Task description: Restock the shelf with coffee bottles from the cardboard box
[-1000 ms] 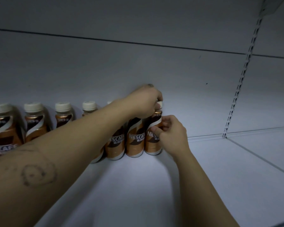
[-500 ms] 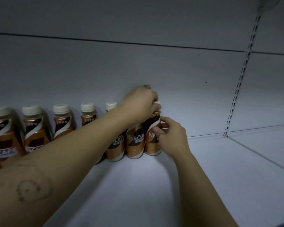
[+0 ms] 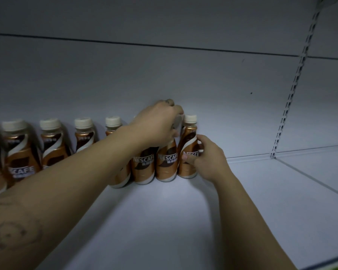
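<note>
NESCAFE bottles (image 3: 165,162), hands (image 3: 209,158) adjusting labels

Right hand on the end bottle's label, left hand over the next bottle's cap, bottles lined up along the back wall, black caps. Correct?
Not quite: the head view shows the caps are cream-white, not black. The rest stands: right hand on the end bottle label, left hand over the next bottle, row against the back wall.

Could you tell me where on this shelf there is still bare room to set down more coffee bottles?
The shelf floor lies bare to the right of the last bottle, out to the slotted upright, and in front of the row. The back left is crowded: bottles stand side by side there, with the left hand and right hand among them.
</note>
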Available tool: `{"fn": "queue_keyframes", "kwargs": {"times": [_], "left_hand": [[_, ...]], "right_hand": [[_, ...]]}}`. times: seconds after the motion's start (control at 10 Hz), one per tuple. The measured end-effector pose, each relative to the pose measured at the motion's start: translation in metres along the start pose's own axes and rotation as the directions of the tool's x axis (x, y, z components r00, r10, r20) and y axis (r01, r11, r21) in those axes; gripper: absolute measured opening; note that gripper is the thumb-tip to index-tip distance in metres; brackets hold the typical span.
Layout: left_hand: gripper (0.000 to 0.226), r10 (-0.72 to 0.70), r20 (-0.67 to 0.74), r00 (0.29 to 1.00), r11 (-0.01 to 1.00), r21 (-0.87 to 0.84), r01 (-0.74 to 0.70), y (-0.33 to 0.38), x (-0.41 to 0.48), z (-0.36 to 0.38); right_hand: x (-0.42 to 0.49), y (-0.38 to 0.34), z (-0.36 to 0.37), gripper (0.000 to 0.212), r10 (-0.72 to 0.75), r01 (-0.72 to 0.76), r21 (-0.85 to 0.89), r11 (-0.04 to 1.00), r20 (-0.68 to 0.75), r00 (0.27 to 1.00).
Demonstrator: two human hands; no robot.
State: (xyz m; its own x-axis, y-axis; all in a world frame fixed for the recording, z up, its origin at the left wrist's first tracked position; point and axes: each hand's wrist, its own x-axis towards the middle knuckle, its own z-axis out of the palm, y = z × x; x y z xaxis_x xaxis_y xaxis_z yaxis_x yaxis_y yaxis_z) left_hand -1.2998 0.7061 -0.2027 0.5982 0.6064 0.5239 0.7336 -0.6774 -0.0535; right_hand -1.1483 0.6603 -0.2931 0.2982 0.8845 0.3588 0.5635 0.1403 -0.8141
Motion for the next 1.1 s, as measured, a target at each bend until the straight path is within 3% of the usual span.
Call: {"fn": "queue_keyframes", "kwargs": {"times": [0.2, 0.6, 0.7, 0.8, 0.9, 1.1], "left_hand": [[0.057, -0.025, 0.068, 0.997, 0.998, -0.055, 0.029, -0.003, 0.002, -0.003], [0.05, 0.036, -0.088, 0.995, 0.993, 0.115, -0.026, 0.007, -0.017, 0.004], [0.056, 0.008, -0.069, 0.998, 0.997, 0.075, -0.003, 0.004, -0.033, -0.005], [0.057, 0.003, -0.105, 0.994, 0.998, 0.063, 0.004, -0.003, -0.057, -0.016], [0.054, 0.011, -0.183, 0.983, 0.997, 0.072, 0.002, -0.014, -0.084, -0.031], [0.057, -0.06, -0.172, 0.983, 0.998, 0.021, 0.065, -0.036, -0.128, -0.068]], "right_hand": [[0.001, -0.001, 0.0, 0.05, -0.001, 0.001, -0.023, 1.0, -0.019, 1.0], [-0.001, -0.002, 0.007, 0.062, 0.054, -0.054, -0.115, 0.992, -0.007, 0.999], [-0.006, -0.013, 0.011, 0.093, 0.087, -0.086, -0.154, 0.984, 0.002, 0.996], [-0.011, -0.027, 0.01, 0.116, 0.058, -0.077, -0.282, 0.956, -0.075, 0.995], [-0.021, -0.047, 0.006, 0.12, -0.021, -0.029, -0.39, 0.92, -0.123, 0.992], [-0.049, -0.088, 0.0, 0.111, -0.227, 0.189, -0.479, 0.857, -0.023, 0.974]]}}
